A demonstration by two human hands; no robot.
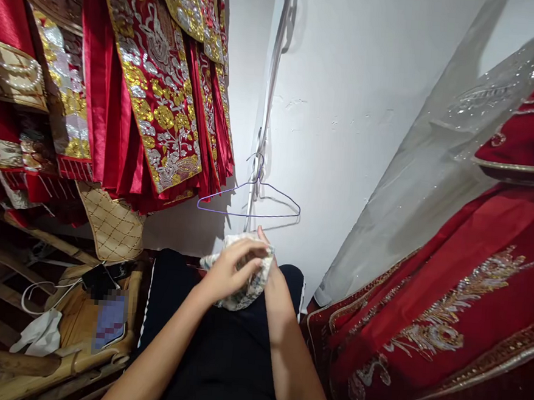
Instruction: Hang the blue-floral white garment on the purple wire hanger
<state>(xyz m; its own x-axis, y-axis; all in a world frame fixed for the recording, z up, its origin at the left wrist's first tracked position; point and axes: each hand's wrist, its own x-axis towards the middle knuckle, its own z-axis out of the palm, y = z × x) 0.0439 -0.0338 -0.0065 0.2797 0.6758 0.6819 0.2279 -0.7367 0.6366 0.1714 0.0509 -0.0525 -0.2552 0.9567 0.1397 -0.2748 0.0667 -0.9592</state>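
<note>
My left hand (pixel 230 265) grips a small bundle of white, lacy patterned cloth (pixel 248 287) held over my black-clad lap (pixel 220 349). My right hand (pixel 267 249) is mostly hidden behind that cloth, with only a fingertip and the wrist showing; it holds the bundle from the far side. Both hands meet at the cloth, just below an empty purple wire hanger (pixel 249 202) that hangs on the white wall.
Red garments with gold and silver embroidery (pixel 159 83) hang at the upper left. A red embroidered gown with grey tulle (pixel 447 298) fills the right. A wooden chair (pixel 79 333) at the lower left holds a phone, white cable and white cloth.
</note>
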